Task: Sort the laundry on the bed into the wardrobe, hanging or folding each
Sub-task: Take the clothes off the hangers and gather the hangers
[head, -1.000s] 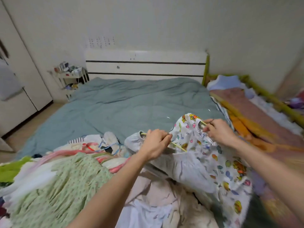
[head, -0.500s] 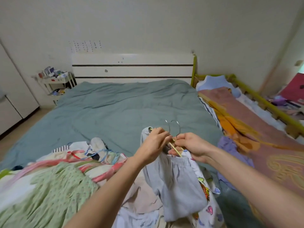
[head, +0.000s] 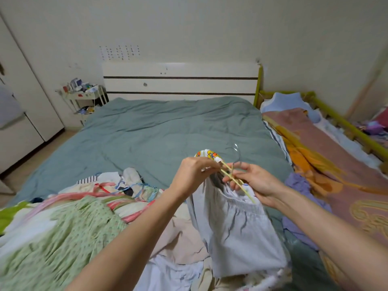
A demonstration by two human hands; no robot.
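Observation:
I hold two thin yellow hangers (head: 235, 177) with metal hooks over the near part of the bed. A pale grey pair of shorts (head: 237, 227) hangs from them, with a white cartoon-print garment (head: 206, 154) bunched at the top. My left hand (head: 194, 172) grips the hangers' left end and the printed cloth. My right hand (head: 255, 182) pinches the hangers near the hooks, fingers partly straight. A heap of mixed laundry (head: 69, 223) lies at the near left. A white wardrobe (head: 23, 106) stands at the far left.
The teal duvet (head: 163, 133) covers the bed up to a white headboard (head: 180, 82). A small cluttered white cart (head: 84, 95) stands beside it. A second bed with a yellow-green frame (head: 344, 127) and pink-orange blanket adjoins on the right. A purple garment (head: 300, 185) lies between.
My hands came together from being spread apart, bringing the two hangers side by side. The printed garment, spread wide before, now hangs bunched behind the grey shorts.

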